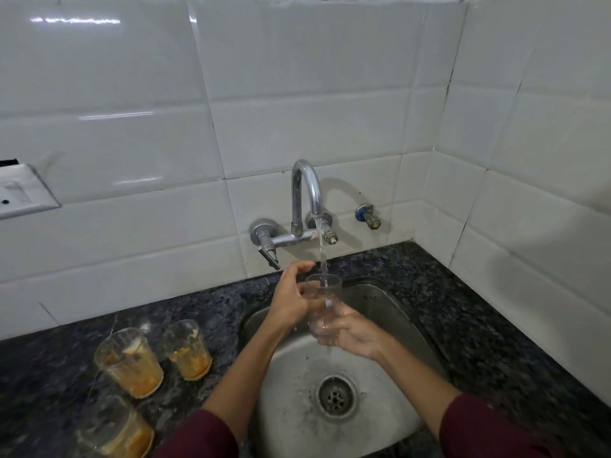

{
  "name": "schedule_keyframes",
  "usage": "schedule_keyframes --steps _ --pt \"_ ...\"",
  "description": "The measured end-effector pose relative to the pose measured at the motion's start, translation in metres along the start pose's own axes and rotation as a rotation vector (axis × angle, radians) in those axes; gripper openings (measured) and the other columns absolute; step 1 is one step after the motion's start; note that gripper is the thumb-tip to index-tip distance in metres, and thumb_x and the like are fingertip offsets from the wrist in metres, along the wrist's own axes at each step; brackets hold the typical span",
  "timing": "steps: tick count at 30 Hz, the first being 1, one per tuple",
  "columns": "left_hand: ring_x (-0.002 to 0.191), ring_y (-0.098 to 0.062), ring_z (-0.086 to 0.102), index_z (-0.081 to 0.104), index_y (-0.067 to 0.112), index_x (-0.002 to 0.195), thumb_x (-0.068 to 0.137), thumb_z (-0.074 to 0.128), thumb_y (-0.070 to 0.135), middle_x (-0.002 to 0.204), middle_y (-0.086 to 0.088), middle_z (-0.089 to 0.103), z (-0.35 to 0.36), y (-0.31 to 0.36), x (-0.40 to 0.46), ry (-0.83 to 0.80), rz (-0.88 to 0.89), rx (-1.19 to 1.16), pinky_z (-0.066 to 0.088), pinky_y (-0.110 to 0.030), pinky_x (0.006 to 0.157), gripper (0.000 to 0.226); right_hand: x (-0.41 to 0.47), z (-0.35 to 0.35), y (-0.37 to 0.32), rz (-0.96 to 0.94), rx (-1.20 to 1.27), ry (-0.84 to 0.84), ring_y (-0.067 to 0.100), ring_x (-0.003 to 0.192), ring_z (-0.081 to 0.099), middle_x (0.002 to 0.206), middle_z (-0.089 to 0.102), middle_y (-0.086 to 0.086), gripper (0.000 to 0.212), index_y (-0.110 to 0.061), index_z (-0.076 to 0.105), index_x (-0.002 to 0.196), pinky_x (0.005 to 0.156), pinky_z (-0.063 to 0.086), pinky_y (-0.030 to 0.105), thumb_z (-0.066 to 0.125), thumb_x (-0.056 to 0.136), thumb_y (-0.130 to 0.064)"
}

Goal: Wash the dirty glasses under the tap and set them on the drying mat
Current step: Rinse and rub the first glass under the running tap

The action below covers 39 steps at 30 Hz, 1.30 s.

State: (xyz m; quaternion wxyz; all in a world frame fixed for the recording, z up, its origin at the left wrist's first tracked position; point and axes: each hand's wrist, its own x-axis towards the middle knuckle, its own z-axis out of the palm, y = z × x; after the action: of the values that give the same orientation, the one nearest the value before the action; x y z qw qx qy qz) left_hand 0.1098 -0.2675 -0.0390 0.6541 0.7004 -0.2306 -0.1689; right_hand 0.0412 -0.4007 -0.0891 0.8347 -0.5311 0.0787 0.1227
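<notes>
Right hand (pixel 352 332): wrapping around the lower part of a clear glass (pixel 325 302), holding it upright over the steel sink (pixel 380 312). Left hand (pixel 291 297): resting against the glass's side, fingers partly curled, thumb raised. Tap (pixel 305 200): pouring a thin stream into the glass. Three dirty glasses (pixel 130 361) with orange residue: standing on the dark granite bench (pixel 463 309), left of the sink.
</notes>
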Motion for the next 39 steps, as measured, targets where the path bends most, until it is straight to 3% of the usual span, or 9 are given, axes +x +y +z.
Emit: schedule_keyframes --steps 3,9,13,17,22,26,28,31,39 --pt "0.114 -0.021 0.058 0.042 0.028 0.127 0.054 0.083 -0.013 0.134 -0.001 0.042 -0.001 0.001 0.003 -0.028 -0.011 0.063 0.059 -0.039 0.082 0.093 0.012 0.005 0.010 -0.088 -0.012 0.061 0.018 0.085 0.064 0.098 0.065 0.006 0.063 -0.022 0.054 0.122 0.072 0.050 0.029 0.060 0.072 0.018" --pt "0.120 -0.012 0.050 0.028 0.018 0.145 0.053 0.085 -0.010 0.131 -0.002 0.038 -0.009 0.001 -0.001 -0.002 0.103 0.262 0.054 -0.015 0.074 0.111 0.027 0.021 0.001 -0.222 -0.166 0.219 0.020 0.100 0.061 0.113 0.063 0.005 0.055 -0.014 0.054 0.116 0.058 0.053 0.022 0.057 0.073 0.021" --pt "0.127 -0.016 0.047 0.020 0.013 0.148 0.057 0.085 -0.006 0.135 -0.005 0.038 -0.017 -0.007 0.002 0.003 0.066 0.235 0.052 -0.030 0.095 0.113 0.032 0.014 -0.010 -0.268 -0.361 0.294 0.026 0.108 0.062 0.115 0.065 0.006 0.060 -0.023 0.058 0.115 0.067 0.056 0.027 0.070 0.068 0.012" --pt "0.135 -0.024 0.040 0.011 0.011 0.151 0.073 0.056 -0.022 0.149 -0.010 0.033 -0.027 -0.013 0.000 -0.002 -0.150 0.060 0.055 -0.023 0.081 0.096 0.013 -0.002 -0.025 -0.305 -0.610 0.312 0.016 0.112 0.057 0.120 0.061 -0.005 0.069 -0.028 0.054 0.120 0.091 0.050 0.029 0.082 0.063 -0.001" --pt "0.113 -0.027 0.053 0.029 0.006 0.139 0.090 0.058 0.012 0.139 -0.015 0.046 -0.038 -0.026 0.027 0.274 -0.334 0.169 0.048 -0.050 0.097 0.057 -0.021 -0.022 -0.045 -0.253 -0.918 0.280 0.009 0.118 0.052 0.127 0.054 -0.008 0.078 -0.026 0.048 0.133 0.094 0.041 0.018 0.084 0.064 -0.015" --pt "0.100 -0.038 0.059 0.032 0.002 0.129 0.098 0.047 0.022 0.118 -0.023 0.058 -0.030 -0.013 0.055 0.425 -0.240 0.362 0.051 -0.043 0.087 0.040 -0.035 -0.026 -0.064 -0.213 -1.171 0.289 0.008 0.100 0.060 0.114 0.059 -0.010 0.070 -0.033 0.051 0.123 0.085 0.048 0.020 0.085 0.062 -0.028" --pt "0.104 -0.043 0.058 0.032 -0.001 0.129 0.099 0.044 0.023 0.118 -0.027 0.059 -0.024 -0.010 0.062 0.487 -0.202 0.475 0.043 -0.036 0.078 0.040 -0.040 -0.028 -0.071 -0.185 -1.237 0.305 0.007 0.087 0.061 0.103 0.062 -0.006 0.060 -0.031 0.051 0.109 0.076 0.052 0.022 0.085 0.060 -0.032" --pt "0.104 -0.044 0.058 0.032 -0.002 0.126 0.100 0.041 0.024 0.117 -0.029 0.060 -0.018 -0.015 0.067 0.545 -0.218 0.536 0.043 -0.041 0.078 0.038 -0.044 -0.030 -0.077 -0.161 -1.354 0.328 0.004 0.075 0.055 0.092 0.061 -0.005 0.055 -0.029 0.053 0.102 0.063 0.044 0.019 0.083 0.058 -0.042" --pt "0.098 -0.044 0.059 0.026 -0.004 0.133 0.098 0.042 0.010 0.110 -0.028 0.061 -0.020 -0.021 0.071 0.444 -0.165 0.816 0.046 -0.050 0.077 0.041 -0.048 -0.019 -0.077 -0.152 -1.309 0.402 0.014 0.094 0.057 0.108 0.059 -0.001 0.072 -0.024 0.046 0.115 0.073 0.043 0.024 0.086 0.057 -0.038"
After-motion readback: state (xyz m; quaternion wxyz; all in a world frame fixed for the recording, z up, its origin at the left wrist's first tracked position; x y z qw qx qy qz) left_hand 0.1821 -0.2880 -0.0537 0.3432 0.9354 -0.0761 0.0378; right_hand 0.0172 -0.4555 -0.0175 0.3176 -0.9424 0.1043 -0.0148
